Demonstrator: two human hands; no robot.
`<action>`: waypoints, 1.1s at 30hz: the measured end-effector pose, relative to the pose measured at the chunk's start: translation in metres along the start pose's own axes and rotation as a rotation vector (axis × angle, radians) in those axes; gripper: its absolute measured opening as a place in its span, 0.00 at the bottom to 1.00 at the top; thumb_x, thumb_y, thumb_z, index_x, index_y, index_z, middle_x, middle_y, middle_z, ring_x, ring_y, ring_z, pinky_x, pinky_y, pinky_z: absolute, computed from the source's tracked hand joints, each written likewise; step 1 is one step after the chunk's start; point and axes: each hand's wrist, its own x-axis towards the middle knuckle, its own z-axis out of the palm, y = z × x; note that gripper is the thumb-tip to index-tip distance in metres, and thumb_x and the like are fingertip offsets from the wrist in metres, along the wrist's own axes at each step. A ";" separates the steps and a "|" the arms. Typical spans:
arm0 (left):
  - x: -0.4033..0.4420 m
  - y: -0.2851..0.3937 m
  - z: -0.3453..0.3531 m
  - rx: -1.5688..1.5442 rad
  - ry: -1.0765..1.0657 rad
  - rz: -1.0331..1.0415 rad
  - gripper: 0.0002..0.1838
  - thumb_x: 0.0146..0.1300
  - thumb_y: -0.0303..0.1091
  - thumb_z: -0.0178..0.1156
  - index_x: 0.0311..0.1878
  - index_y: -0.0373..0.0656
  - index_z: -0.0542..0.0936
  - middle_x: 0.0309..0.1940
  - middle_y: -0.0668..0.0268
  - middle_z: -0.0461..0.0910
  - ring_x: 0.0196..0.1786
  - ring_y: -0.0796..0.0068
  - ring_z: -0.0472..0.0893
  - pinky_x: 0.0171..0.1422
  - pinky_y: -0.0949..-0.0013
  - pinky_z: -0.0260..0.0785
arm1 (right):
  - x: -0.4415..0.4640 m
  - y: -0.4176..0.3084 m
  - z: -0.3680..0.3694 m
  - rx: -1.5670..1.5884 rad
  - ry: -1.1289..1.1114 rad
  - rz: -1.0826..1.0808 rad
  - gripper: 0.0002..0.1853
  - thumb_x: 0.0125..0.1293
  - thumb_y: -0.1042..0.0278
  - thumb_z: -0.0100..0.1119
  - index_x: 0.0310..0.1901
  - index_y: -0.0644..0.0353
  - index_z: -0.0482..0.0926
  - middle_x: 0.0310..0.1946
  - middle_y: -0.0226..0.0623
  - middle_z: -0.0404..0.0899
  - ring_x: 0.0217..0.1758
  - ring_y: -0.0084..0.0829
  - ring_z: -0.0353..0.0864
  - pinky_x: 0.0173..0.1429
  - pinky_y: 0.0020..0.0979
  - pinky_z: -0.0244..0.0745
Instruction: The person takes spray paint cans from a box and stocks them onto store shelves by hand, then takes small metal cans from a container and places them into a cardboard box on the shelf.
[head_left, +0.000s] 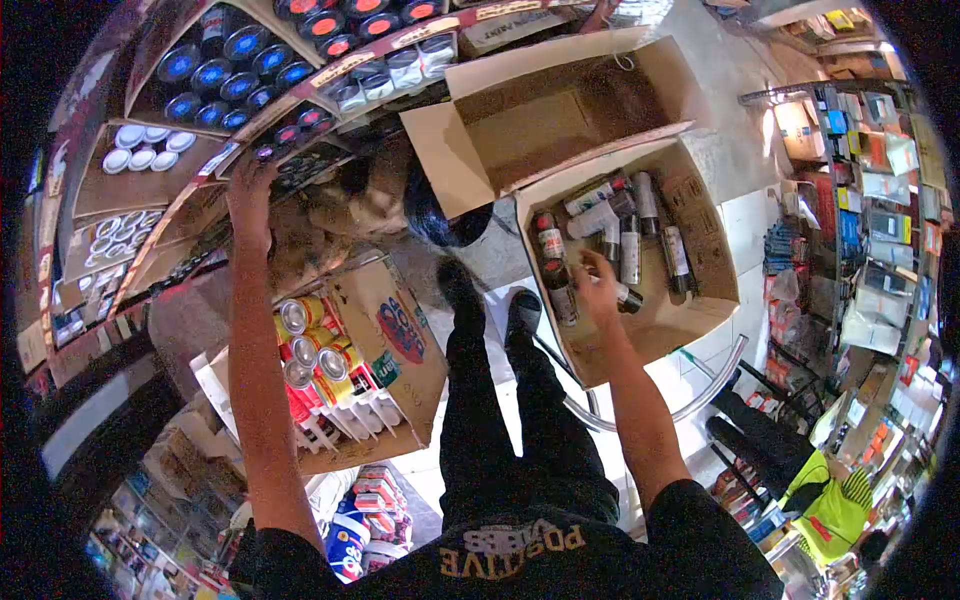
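Note:
My right hand (600, 290) is inside an open cardboard box (715, 318), its fingers bent around a dark-capped spray can (628, 298) that sticks out to the right of the palm. Several more spray cans lie loose in the box, among them a red-and-white one (550, 240) and a dark one (677, 258). My left hand (252, 195) is raised to the edge of a shelf (205, 185) at the left. Its fingertips are in shadow close to a small can top (263, 153), and I cannot make out whether they grip it.
Shelf compartments hold blue-topped cans (210, 75), red-topped cans (370, 25) and white-topped cans (145, 158). A carton (400, 330) of yellow and red cans stands by my left arm. A curved metal rail (700, 400) is below the box. Someone in a bright yellow top (835, 510) is at right.

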 end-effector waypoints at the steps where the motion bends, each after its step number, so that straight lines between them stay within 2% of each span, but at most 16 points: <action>1: -0.008 0.010 0.003 -0.020 0.014 -0.062 0.28 0.63 0.29 0.65 0.66 0.37 0.72 0.59 0.62 0.78 0.58 0.70 0.76 0.65 0.66 0.66 | -0.002 -0.014 0.003 0.006 0.005 0.001 0.19 0.64 0.70 0.60 0.56 0.62 0.77 0.47 0.41 0.80 0.49 0.34 0.79 0.56 0.35 0.73; 3: -0.035 0.036 0.017 -0.070 -0.006 -0.068 0.28 0.63 0.29 0.66 0.66 0.37 0.73 0.59 0.62 0.78 0.58 0.71 0.76 0.65 0.66 0.66 | -0.005 -0.037 0.002 -0.185 -0.181 -0.092 0.27 0.60 0.68 0.63 0.62 0.61 0.72 0.50 0.48 0.78 0.53 0.45 0.78 0.60 0.40 0.72; 4: -0.049 0.051 0.027 -0.125 -0.026 -0.080 0.27 0.63 0.29 0.66 0.65 0.37 0.73 0.59 0.62 0.78 0.58 0.71 0.76 0.66 0.67 0.67 | -0.006 -0.018 0.007 -0.239 -0.205 -0.274 0.32 0.57 0.65 0.65 0.64 0.61 0.68 0.52 0.52 0.76 0.58 0.53 0.75 0.65 0.42 0.69; 8: -0.098 0.063 0.049 0.024 -0.090 -0.026 0.25 0.64 0.31 0.66 0.63 0.37 0.75 0.58 0.62 0.78 0.56 0.72 0.78 0.65 0.67 0.68 | -0.010 -0.040 0.004 -0.155 -0.335 -0.049 0.32 0.55 0.65 0.66 0.63 0.61 0.69 0.55 0.53 0.74 0.62 0.53 0.72 0.65 0.41 0.68; 10: -0.130 0.065 0.063 -0.084 -0.193 -0.016 0.23 0.65 0.33 0.66 0.62 0.38 0.76 0.57 0.62 0.79 0.55 0.73 0.79 0.64 0.68 0.69 | -0.010 -0.049 -0.005 -0.159 -0.363 0.053 0.33 0.53 0.67 0.68 0.61 0.62 0.69 0.57 0.55 0.72 0.62 0.55 0.71 0.64 0.43 0.69; 12: -0.161 0.061 0.074 -0.082 -0.271 0.007 0.22 0.65 0.33 0.66 0.61 0.38 0.76 0.54 0.62 0.81 0.54 0.73 0.79 0.63 0.67 0.70 | -0.015 -0.051 -0.010 -0.268 -0.295 -0.031 0.33 0.51 0.68 0.69 0.60 0.63 0.70 0.55 0.54 0.71 0.60 0.56 0.71 0.63 0.44 0.70; 14: -0.200 0.082 0.090 0.095 -0.380 0.013 0.22 0.64 0.37 0.65 0.59 0.38 0.76 0.54 0.61 0.80 0.56 0.71 0.79 0.64 0.66 0.70 | -0.021 -0.059 -0.023 -0.388 -0.217 -0.114 0.33 0.49 0.69 0.71 0.58 0.63 0.71 0.54 0.54 0.71 0.58 0.56 0.72 0.61 0.46 0.71; 17: -0.254 0.071 0.121 -0.088 -0.486 -0.224 0.21 0.66 0.38 0.63 0.60 0.39 0.76 0.52 0.61 0.81 0.53 0.71 0.80 0.61 0.66 0.71 | -0.040 -0.114 -0.050 -0.348 -0.249 -0.067 0.32 0.47 0.69 0.74 0.56 0.64 0.72 0.51 0.52 0.70 0.55 0.55 0.72 0.60 0.46 0.71; 19: -0.288 0.074 0.143 -0.178 -0.596 -0.437 0.21 0.69 0.40 0.62 0.60 0.39 0.76 0.53 0.61 0.81 0.51 0.71 0.81 0.59 0.66 0.72 | -0.058 -0.151 -0.059 -0.175 -0.035 -0.139 0.30 0.46 0.70 0.74 0.53 0.63 0.73 0.50 0.52 0.70 0.55 0.54 0.72 0.61 0.45 0.70; 22: -0.329 0.083 0.176 -0.473 -0.661 -0.747 0.21 0.71 0.45 0.59 0.59 0.41 0.76 0.52 0.61 0.81 0.51 0.70 0.81 0.57 0.65 0.73 | -0.079 -0.196 -0.070 -0.109 0.017 -0.221 0.30 0.46 0.72 0.74 0.53 0.62 0.75 0.49 0.50 0.69 0.55 0.52 0.71 0.60 0.44 0.70; 23: -0.339 0.086 0.183 -0.472 -0.658 -0.744 0.21 0.71 0.45 0.59 0.59 0.41 0.76 0.52 0.61 0.81 0.51 0.70 0.81 0.57 0.65 0.73 | -0.084 -0.206 -0.070 -0.074 0.056 -0.277 0.30 0.46 0.73 0.74 0.53 0.62 0.75 0.49 0.49 0.69 0.55 0.50 0.71 0.60 0.43 0.70; 25: -0.353 0.093 0.192 -0.856 -0.683 -0.858 0.20 0.74 0.46 0.54 0.59 0.43 0.75 0.53 0.61 0.81 0.51 0.71 0.81 0.57 0.65 0.73 | -0.095 -0.221 -0.069 0.003 0.065 -0.292 0.31 0.45 0.73 0.75 0.54 0.61 0.75 0.49 0.47 0.69 0.55 0.48 0.70 0.60 0.43 0.69; 26: -0.358 0.097 0.197 -0.855 -0.677 -0.854 0.20 0.74 0.46 0.54 0.59 0.43 0.75 0.53 0.61 0.81 0.51 0.71 0.81 0.57 0.65 0.73 | -0.099 -0.232 -0.071 0.026 0.079 -0.329 0.31 0.45 0.73 0.75 0.54 0.61 0.75 0.49 0.47 0.69 0.55 0.48 0.70 0.59 0.43 0.69; 29: -0.359 0.136 0.201 -1.178 -0.633 -0.844 0.23 0.76 0.50 0.47 0.66 0.47 0.72 0.57 0.64 0.79 0.53 0.69 0.81 0.56 0.60 0.76 | -0.107 -0.260 -0.075 0.104 0.089 -0.333 0.31 0.44 0.72 0.77 0.53 0.61 0.75 0.49 0.46 0.70 0.55 0.48 0.69 0.59 0.44 0.69; 30: -0.357 0.147 0.195 -1.155 -0.570 -0.895 0.23 0.76 0.49 0.47 0.66 0.47 0.71 0.56 0.65 0.80 0.50 0.72 0.82 0.48 0.65 0.78 | -0.107 -0.265 -0.076 0.099 0.102 -0.378 0.31 0.44 0.72 0.77 0.53 0.61 0.75 0.49 0.46 0.71 0.55 0.48 0.69 0.60 0.45 0.69; 33: -0.351 0.129 0.181 -1.184 -0.509 -0.862 0.23 0.76 0.48 0.49 0.66 0.46 0.71 0.56 0.66 0.80 0.51 0.73 0.82 0.44 0.70 0.77 | -0.102 -0.267 -0.069 0.114 0.140 -0.479 0.31 0.43 0.75 0.77 0.52 0.63 0.74 0.47 0.46 0.72 0.54 0.45 0.71 0.57 0.42 0.70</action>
